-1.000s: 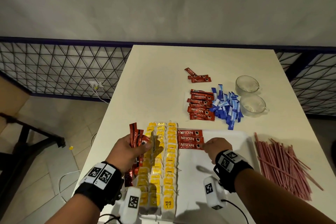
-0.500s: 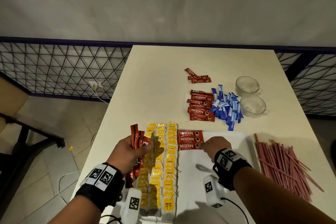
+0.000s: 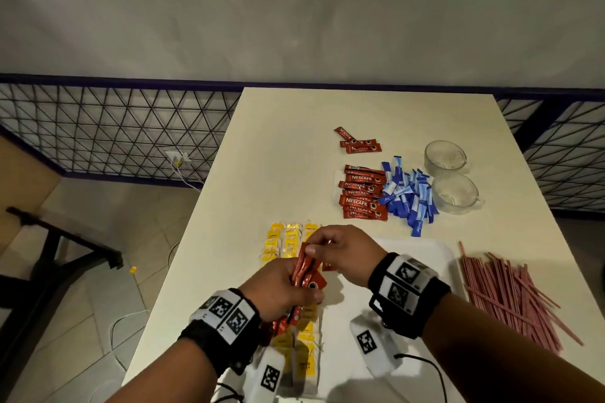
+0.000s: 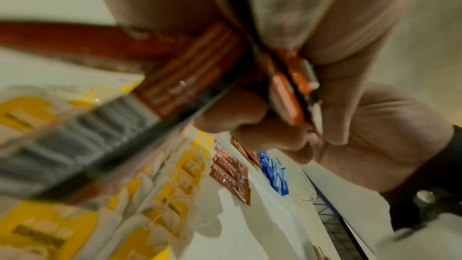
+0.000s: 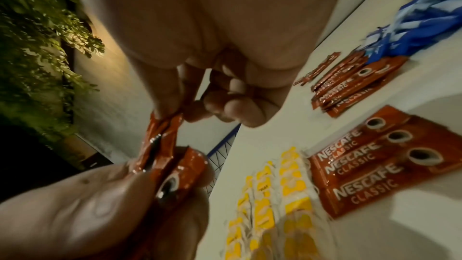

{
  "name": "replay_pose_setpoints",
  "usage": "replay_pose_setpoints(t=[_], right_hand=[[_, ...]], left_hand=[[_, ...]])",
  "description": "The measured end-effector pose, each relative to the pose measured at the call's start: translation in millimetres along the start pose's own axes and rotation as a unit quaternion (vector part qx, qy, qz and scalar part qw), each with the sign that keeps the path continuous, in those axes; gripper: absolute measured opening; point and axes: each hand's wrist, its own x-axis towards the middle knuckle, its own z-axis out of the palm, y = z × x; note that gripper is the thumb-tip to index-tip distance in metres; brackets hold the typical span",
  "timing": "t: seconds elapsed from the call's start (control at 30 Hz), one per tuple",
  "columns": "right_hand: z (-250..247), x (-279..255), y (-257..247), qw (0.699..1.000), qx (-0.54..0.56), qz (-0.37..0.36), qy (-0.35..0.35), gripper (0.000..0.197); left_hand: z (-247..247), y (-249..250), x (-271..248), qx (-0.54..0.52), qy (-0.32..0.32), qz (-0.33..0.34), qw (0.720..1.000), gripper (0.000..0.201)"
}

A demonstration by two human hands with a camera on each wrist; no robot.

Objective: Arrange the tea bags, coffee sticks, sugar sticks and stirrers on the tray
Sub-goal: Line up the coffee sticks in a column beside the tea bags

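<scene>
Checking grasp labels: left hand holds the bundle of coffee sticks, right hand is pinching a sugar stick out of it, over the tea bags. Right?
Not quite. The right hand pinches a red coffee stick, not a sugar stick; the right wrist view shows it. The sugar sticks lie on the table. The left hand does hold the coffee stick bundle over the tea bags.

The tray (image 3: 438, 250) lies on the table (image 3: 288, 154) before me, with tea bags (image 3: 288, 244) along its left side and three coffee sticks (image 5: 385, 165) just right of them. Stirrers (image 3: 510, 294) lie right of the tray – behind it, more coffee sticks (image 3: 361, 196), sugar sticks (image 3: 409, 196) and two cups (image 3: 453, 193).
</scene>
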Motion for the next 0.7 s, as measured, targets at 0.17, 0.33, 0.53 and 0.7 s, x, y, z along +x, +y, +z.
replay_pose_setpoints(t=[0.17,0.33,0.53,0.7], right_hand=[[-19,-10,1,0.975,0.189,0.074,0.095,0.012],[-25,-21,0,0.947,0.294,0.091,0.089,0.006],[-29,-25,-1,0.928,0.345,0.106,0.096,0.01],[-33,-29,8,0.947,0.295,0.093,0.088,0.016]], left_hand=[[-5,-3,-4,-0.111,0.062,0.006,0.992,0.007],[1,-3,2,-0.165,0.186,0.003,0.969,0.014],[4,-5,2,0.002,0.229,0.045,0.972,0.014],[-1,1,-2,-0.165,0.211,0.023,0.963,0.018]])
